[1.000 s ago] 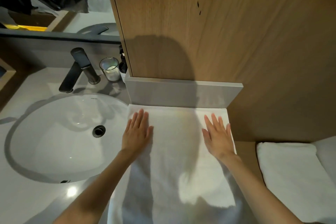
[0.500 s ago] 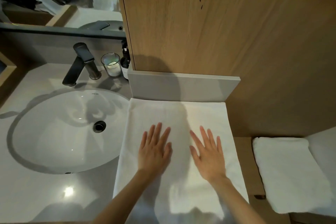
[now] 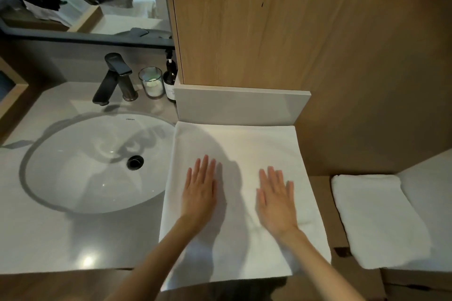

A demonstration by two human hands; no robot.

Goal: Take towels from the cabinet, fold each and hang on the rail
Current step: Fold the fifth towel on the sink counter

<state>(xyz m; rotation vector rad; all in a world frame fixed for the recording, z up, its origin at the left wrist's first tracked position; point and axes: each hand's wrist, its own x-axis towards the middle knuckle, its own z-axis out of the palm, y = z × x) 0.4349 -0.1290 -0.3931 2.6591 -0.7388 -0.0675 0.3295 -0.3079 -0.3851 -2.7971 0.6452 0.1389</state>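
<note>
- Two hands press palm-down side by side: left hand (image 3: 199,190) and right hand (image 3: 275,203), each grip flat and wide, holding nothing.
- Under both palms the towel (image 3: 234,144) lies spread on the desk (image 3: 49,239), long axis running away from the person, neither hand nearer its far edge.
- Well right, a second towel (image 3: 376,222) sits folded.

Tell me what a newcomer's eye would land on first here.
First, the white towel spread on the counter in the middle, with the left hand and the right hand lying flat on it, side by side, fingers straight. Next, the big white oval sink to its left, with a dark faucet behind it. At the far right, lower down, lies a second folded towel.
</note>
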